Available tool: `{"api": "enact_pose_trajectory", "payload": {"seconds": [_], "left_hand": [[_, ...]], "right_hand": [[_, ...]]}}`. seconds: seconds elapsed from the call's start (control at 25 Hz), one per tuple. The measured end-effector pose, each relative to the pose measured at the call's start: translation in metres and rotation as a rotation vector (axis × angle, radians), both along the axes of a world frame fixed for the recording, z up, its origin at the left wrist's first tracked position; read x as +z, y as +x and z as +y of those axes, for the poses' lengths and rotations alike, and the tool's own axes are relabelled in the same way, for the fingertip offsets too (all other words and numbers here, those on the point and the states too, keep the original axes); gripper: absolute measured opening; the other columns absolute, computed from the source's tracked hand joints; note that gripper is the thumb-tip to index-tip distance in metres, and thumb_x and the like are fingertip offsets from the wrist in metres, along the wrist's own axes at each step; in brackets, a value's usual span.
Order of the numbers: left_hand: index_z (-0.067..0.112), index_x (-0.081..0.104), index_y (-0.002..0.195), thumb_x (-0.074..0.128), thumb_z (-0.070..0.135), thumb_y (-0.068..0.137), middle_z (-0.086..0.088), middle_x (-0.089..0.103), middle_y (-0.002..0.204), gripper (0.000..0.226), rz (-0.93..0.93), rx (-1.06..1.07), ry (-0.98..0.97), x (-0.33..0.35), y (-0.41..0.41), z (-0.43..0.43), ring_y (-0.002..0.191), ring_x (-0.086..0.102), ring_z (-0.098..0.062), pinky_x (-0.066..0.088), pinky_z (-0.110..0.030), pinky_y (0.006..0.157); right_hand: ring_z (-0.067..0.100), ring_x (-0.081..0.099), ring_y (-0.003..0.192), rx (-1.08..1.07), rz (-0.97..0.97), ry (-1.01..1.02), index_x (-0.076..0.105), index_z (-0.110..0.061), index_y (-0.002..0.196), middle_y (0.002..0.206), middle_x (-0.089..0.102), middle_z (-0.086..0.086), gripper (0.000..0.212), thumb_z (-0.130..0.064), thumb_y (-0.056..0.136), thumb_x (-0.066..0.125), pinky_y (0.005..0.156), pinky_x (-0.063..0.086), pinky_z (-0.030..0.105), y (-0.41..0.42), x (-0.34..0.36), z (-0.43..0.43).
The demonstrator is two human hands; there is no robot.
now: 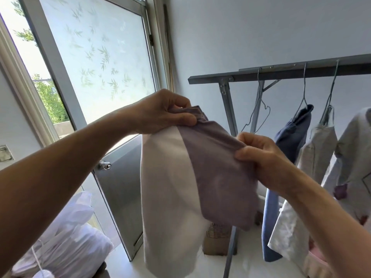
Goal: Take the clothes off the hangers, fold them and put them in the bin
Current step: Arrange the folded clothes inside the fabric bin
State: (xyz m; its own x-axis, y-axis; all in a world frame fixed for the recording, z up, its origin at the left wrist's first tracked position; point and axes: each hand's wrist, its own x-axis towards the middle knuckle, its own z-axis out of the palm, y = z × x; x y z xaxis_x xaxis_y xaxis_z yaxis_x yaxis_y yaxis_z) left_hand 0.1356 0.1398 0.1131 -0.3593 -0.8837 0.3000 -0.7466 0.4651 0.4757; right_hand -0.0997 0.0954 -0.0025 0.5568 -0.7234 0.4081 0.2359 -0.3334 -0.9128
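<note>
One tall door (96, 57) fills the left side. Its upper pane is frosted glass printed with pale green bamboo leaves, and its lower panel is dull brushed metal. To the right stands a grey metal clothes rack (281, 72) with a flat top bar bolted to an angled post.

In front of the rack's left end, a two-tone garment (200, 177) is held up in the air, off any hanger. One part is soft mauve and the other creamy white, both of smooth, matt woven cloth hanging in loose vertical folds. No label or print shows on it.

Three more pieces hang from thin wire hangers on the bar:
- a navy and blue garment (291, 141)
- a pale speckled white garment (317, 149), just beside it
- a light grey garment (353, 157) with small purple patches, at the frame edge

White translucent plastic bags (70, 243) lie bunched on the floor at lower left. A brown cardboard box (215, 243) sits behind the held cloth. It has dark print on its side, too blurred to read.

Both hands grip the garment's top edge. The left hand (160, 112) pinches a gathered bunch of mauve cloth between thumb and curled fingers. The right hand (261, 157) sits lower and pinches the mauve edge the same way.

An empty wire hanger (256, 113) dangles near the post. A round silver knob (104, 165) juts from the door.
</note>
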Motion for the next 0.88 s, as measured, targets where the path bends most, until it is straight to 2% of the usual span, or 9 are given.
{"api": "enact_pose_trajectory", "payload": {"seconds": [0.08,0.16,0.28,0.36,0.56,0.68,0.76,0.8,0.88], "left_hand": [[0.023,0.060,0.059,0.070,0.024,0.088,0.012,0.046,0.054,0.030,-0.019,0.009,-0.024,-0.001,-0.002,-0.004,0.053,0.038,-0.003,0.033,-0.016,0.049],[0.026,0.062,0.059,0.070,0.026,0.087,0.015,0.047,0.052,0.029,-0.039,0.009,-0.044,0.001,-0.003,-0.006,0.053,0.038,-0.001,0.034,-0.016,0.051],[0.010,0.066,0.074,0.073,0.038,0.082,-0.011,0.054,0.064,0.030,-0.066,0.009,-0.064,0.005,0.002,-0.007,0.063,0.044,-0.010,0.037,-0.026,0.061],[0.006,0.066,0.079,0.074,0.041,0.081,-0.016,0.056,0.068,0.036,-0.081,0.024,-0.085,0.008,0.007,-0.009,0.066,0.046,-0.010,0.038,-0.030,0.063],[0.012,0.070,0.083,0.073,0.049,0.079,-0.024,0.063,0.079,0.038,-0.116,-0.002,-0.097,0.010,0.012,-0.009,0.069,0.051,-0.010,0.042,-0.031,0.065],[0.012,0.071,0.082,0.070,0.043,0.080,-0.019,0.064,0.073,0.031,-0.092,-0.016,-0.082,0.011,0.015,-0.005,0.067,0.051,-0.008,0.043,-0.026,0.062],[0.009,0.071,0.084,0.067,0.038,0.079,-0.007,0.066,0.071,0.030,-0.048,-0.024,-0.070,0.012,0.016,0.000,0.067,0.054,-0.007,0.045,-0.022,0.061],[0.007,0.071,0.085,0.067,0.037,0.080,-0.003,0.066,0.071,0.031,-0.021,-0.028,-0.063,0.013,0.018,0.001,0.067,0.055,-0.007,0.046,-0.021,0.060],[0.002,0.069,0.087,0.069,0.037,0.083,-0.003,0.063,0.071,0.035,0.001,-0.023,-0.068,0.012,0.024,0.004,0.066,0.053,-0.009,0.045,-0.022,0.058]], "right_hand": [[0.019,0.065,0.067,0.153,0.031,0.114,0.057,-0.012,0.089,0.077,0.067,0.006,0.038,-0.019,0.058,0.078,0.057,0.051,0.028,0.000,0.003,0.001],[0.029,0.071,0.081,0.128,0.190,0.108,0.059,-0.013,0.107,0.093,0.074,0.011,0.048,-0.011,0.067,0.085,0.067,0.057,0.034,-0.003,0.003,-0.001],[0.020,0.066,0.070,-0.131,0.389,-0.088,0.063,-0.016,0.084,0.075,0.070,0.002,0.024,-0.014,0.072,0.084,0.067,0.054,0.037,-0.015,-0.003,-0.007],[0.018,0.065,0.068,-0.173,0.395,-0.102,0.062,-0.016,0.075,0.069,0.067,-0.001,0.022,-0.020,0.073,0.084,0.065,0.054,0.034,-0.019,-0.012,-0.006],[0.018,0.070,0.084,-0.177,0.300,-0.153,0.073,-0.017,0.092,0.088,0.073,0.006,0.012,-0.027,0.089,0.068,0.077,0.056,0.044,0.005,-0.032,0.000],[0.002,0.053,0.113,-0.281,0.422,-0.258,0.077,-0.028,0.092,0.116,0.059,-0.017,0.017,-0.039,0.079,0.074,0.092,0.047,0.028,0.009,-0.035,-0.006],[-0.006,0.045,0.123,-0.189,0.380,-0.240,0.078,-0.030,0.093,0.129,0.053,-0.026,0.021,-0.041,0.076,0.075,0.097,0.039,0.025,0.011,-0.029,-0.006],[-0.004,0.052,0.117,-0.091,0.325,-0.195,0.079,-0.028,0.090,0.122,0.060,-0.025,0.015,-0.035,0.077,0.075,0.094,0.042,0.024,0.013,-0.027,-0.005],[0.005,0.066,0.087,0.019,0.229,-0.116,0.078,-0.024,0.081,0.089,0.071,-0.012,0.005,-0.022,0.080,0.073,0.077,0.049,0.022,0.016,-0.027,-0.002]]}}
